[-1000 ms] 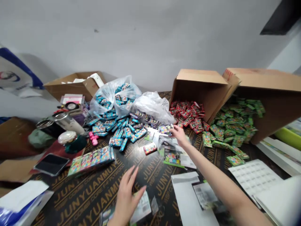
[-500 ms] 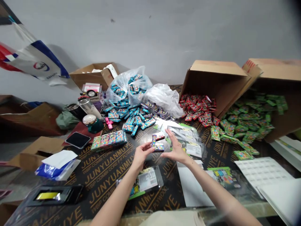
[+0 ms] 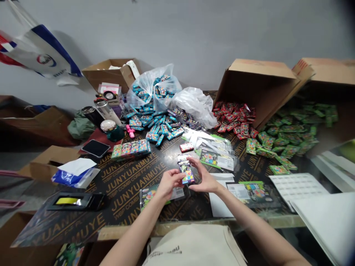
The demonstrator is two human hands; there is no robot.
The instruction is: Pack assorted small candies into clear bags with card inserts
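My left hand [image 3: 168,183] and my right hand [image 3: 203,180] meet over the middle of the dark printed board [image 3: 127,192], both pinched on a small stack of colourful candy packs [image 3: 186,170]. Under my left hand lies a clear printed bag [image 3: 151,193]. A single red pack [image 3: 186,147] lies just beyond my hands. More clear bags with green cards [image 3: 215,158] lie to its right.
Blue packs [image 3: 151,125] spill from plastic bags at the back. Red packs [image 3: 235,120] and green packs [image 3: 288,135] spill from tipped cardboard boxes [image 3: 259,88]. A wrapped multipack [image 3: 131,149], phone [image 3: 95,147], cans [image 3: 104,109] and white sticker sheets [image 3: 298,184] surround the middle.
My right hand drew back from the far pile with packs. Both hands came together, then moved nearer to me holding the small stack. The view shifted back from the table.
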